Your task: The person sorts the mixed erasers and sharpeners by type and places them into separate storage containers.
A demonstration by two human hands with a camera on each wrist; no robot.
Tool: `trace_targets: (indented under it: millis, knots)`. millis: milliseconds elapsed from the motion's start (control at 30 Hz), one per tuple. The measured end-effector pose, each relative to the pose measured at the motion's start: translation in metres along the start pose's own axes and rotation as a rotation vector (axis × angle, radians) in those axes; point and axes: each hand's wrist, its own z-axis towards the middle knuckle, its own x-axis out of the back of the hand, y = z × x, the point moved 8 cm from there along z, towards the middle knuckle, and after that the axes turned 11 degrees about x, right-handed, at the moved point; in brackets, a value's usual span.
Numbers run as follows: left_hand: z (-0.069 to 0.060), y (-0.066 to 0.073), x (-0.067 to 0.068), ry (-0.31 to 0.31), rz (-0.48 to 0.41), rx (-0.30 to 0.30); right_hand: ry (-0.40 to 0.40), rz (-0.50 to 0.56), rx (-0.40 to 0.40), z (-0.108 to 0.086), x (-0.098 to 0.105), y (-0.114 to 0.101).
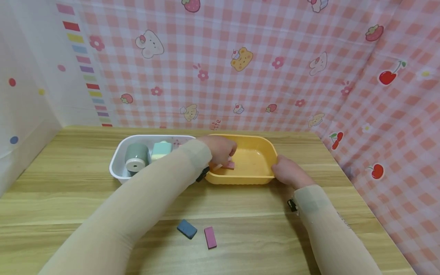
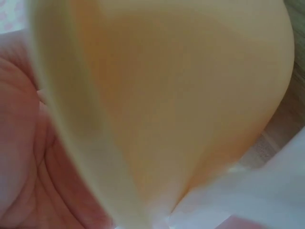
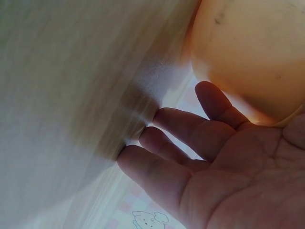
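In the head view my left hand (image 1: 220, 149) reaches down into the left part of a yellow plastic basin (image 1: 259, 180), its fingers bent. Small pink blocks (image 1: 229, 165) lie at its fingertips; whether it pinches one is hidden. The left wrist view shows only the palm (image 2: 24, 157) beside the blurred basin wall (image 2: 190, 95). My right hand (image 1: 290, 171) rests at the basin's right end. Its fingers (image 3: 152, 167) stretch out fairly straight along the tabletop beside the basin's outer wall (image 3: 252, 57) in the right wrist view, with the thumb out of sight.
Left of the basin stands a white tub (image 1: 115, 168) with a grey-green cylinder (image 1: 136, 153) and a mint block (image 1: 161, 149), partly behind my left sleeve. A dark blue block (image 1: 187, 229) and a pink block (image 1: 210, 237) lie on the wooden table nearer me. Checkered cloth hangs behind.
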Motion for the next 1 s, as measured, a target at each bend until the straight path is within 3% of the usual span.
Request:
trace_targets:
  millis: [567, 1000]
  knots:
    - [-0.0036, 0.0024, 0.0005, 0.011, 0.005, 0.001, -0.008, -0.016, -0.005, -0.0001, 0.0006, -0.0007]
    - [-0.0049, 0.0020, 0.0003, -0.015, 0.012, -0.001, -0.008, -0.004, -0.004, -0.0016, 0.0007, -0.0004]
